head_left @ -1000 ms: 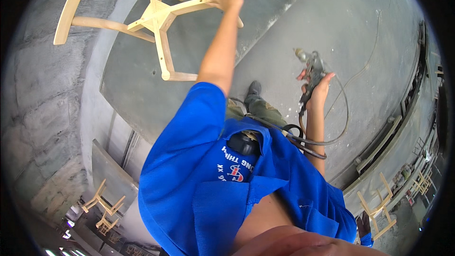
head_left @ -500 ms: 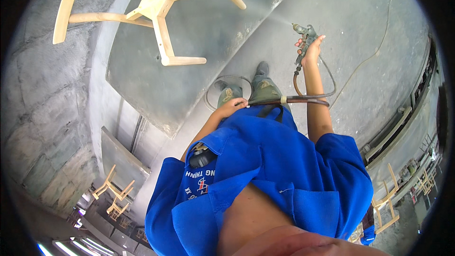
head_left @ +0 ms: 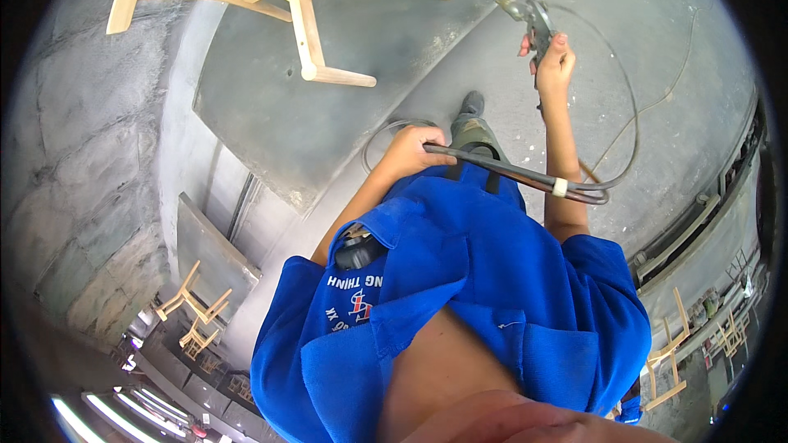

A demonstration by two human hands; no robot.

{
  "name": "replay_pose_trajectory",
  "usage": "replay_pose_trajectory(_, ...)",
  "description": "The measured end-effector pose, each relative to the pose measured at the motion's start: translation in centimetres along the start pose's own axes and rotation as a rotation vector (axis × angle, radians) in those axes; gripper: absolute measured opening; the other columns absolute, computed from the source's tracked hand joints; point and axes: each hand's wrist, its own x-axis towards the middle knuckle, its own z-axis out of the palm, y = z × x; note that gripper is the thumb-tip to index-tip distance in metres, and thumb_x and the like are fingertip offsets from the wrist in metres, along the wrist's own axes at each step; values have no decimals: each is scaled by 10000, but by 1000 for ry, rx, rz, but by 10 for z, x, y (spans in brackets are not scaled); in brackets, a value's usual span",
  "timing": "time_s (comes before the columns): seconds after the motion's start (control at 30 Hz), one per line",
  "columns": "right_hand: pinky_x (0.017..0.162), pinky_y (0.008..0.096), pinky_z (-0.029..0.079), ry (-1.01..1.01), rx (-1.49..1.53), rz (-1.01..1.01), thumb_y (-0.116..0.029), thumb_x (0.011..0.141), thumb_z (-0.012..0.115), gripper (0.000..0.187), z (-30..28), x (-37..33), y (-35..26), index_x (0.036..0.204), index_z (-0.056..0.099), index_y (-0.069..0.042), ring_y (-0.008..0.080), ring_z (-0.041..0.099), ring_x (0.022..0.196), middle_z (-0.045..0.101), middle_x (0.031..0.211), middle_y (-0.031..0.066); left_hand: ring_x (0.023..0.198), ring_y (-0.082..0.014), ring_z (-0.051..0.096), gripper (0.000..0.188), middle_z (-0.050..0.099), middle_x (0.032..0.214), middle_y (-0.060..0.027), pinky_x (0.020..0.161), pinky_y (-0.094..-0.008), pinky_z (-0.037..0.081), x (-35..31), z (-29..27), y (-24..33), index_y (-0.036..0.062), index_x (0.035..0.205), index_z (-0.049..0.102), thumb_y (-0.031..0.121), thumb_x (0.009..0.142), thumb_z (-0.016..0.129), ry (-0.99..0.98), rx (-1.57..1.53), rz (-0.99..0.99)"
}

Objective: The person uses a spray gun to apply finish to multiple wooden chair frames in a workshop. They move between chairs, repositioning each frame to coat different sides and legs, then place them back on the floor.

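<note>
My right hand (head_left: pixel 556 64) grips a spray gun (head_left: pixel 538 26) by its handle, out at the upper right. A faint mist leaves the nozzle toward the upper left. My left hand (head_left: pixel 416 151) is closed around a dark hose bundle (head_left: pixel 501 167), held in front of my waist. A pale band binds the bundle, and from its right end a hose loops up around to the gun. At the upper left is a light wooden chair frame (head_left: pixel 305 29) with its legs splayed; the top of it is cut off. The mist points toward its nearest leg end.
Beneath the chair frame lies a large grey panel (head_left: pixel 271 107). A rough grey wall (head_left: pixel 90 131) rises at the left. More wooden chair frames stand at the lower left (head_left: pixel 193 303) and lower right (head_left: pixel 669 353). A thin hose (head_left: pixel 657 102) trails over the floor at right.
The spray gun and my right hand have moved up. My left hand has risen and shifted slightly right with the hose bundle. The chair frame now sits higher in view.
</note>
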Motion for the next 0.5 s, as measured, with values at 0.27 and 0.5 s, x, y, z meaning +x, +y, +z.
replay_pose_trajectory(0.27,491,201,350,-434,-20,-249,-743,946,442,877,63,-17,-24,1265,610,57,78,600,688,689,844,63,740,-103,606,282,673,772,-22,687,-275,460,-29,4,20,60,849,661,204,748,882,-114,-59,-163)
replay_pose_trajectory(0.5,480,234,408,-603,253,315,-731,990,281,866,59,-52,-13,1159,633,41,155,640,696,658,804,76,716,-112,620,310,686,760,-24,663,-283,465,-55,13,34,68,858,677,276,752,881,-55,-166,-322)
